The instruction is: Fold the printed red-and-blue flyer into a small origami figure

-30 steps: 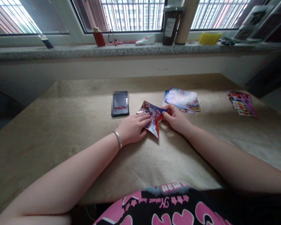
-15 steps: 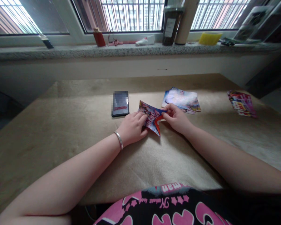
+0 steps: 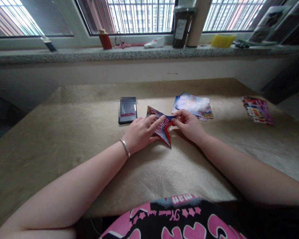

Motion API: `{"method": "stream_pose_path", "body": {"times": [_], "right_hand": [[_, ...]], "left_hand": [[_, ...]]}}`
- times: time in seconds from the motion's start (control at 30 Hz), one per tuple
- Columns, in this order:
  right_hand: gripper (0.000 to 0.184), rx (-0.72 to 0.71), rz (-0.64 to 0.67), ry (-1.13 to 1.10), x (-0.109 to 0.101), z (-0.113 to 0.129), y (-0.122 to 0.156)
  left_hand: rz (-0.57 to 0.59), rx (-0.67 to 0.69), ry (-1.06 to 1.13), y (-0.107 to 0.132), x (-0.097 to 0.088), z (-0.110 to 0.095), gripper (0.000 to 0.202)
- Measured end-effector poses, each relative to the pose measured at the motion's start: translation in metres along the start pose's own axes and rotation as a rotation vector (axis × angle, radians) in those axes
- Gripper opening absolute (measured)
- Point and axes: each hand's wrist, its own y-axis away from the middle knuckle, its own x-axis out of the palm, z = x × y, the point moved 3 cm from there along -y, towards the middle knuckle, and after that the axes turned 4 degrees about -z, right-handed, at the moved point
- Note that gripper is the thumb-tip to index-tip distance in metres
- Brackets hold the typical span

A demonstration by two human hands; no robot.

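Observation:
A folded sheet of printed paper point(image 3: 161, 129), blue and purple with a red-orange part at its right end, is between my hands above the table's middle. My left hand point(image 3: 142, 132), with a silver bangle at its wrist, grips it from the left, fingers over the top face and thumb at the near edge. At the upper right corner, my right hand point(image 3: 188, 124) pinches the paper between thumb and fingers. One pointed corner of the sheet sticks out toward me. The left fingers hide part of the print.
Left of the paper lies a dark phone point(image 3: 128, 111). Beyond my right hand are several overlapping printed sheets point(image 3: 195, 104); pink and red printed pieces point(image 3: 257, 110) lie farther right. On the stone windowsill point(image 3: 139, 54) stand a lidded dark cup point(image 3: 183, 28) and a red bottle point(image 3: 105, 39).
My left fingers have stretched out and shifted right across the top of the paper. The sheet has tilted slightly, while my right hand keeps its pinch at nearly the same place.

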Motion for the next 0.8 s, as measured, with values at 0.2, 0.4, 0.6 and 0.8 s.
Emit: {"method": "stream_pose_path", "body": {"times": [0.2,0.4,0.6,0.8], "right_hand": [[0.025,0.022,-0.032,0.146,-0.005,-0.003,-0.002],[0.027,0.058,-0.014,0.110,-0.004,-0.008,-0.003],[0.024,0.059,0.015,0.100,0.000,-0.003,-0.001],[0.026,0.040,0.044,0.085,0.001,0.002,0.001]], "left_hand": [[0.082,0.209,-0.038,-0.002,-0.001,-0.008,0.017],[0.037,0.151,0.074,0.000,-0.001,-0.005,0.014],[0.028,0.085,0.013,-0.001,0.003,-0.003,0.008],[-0.036,0.078,0.092,-0.002,0.003,0.000,0.033]]}}
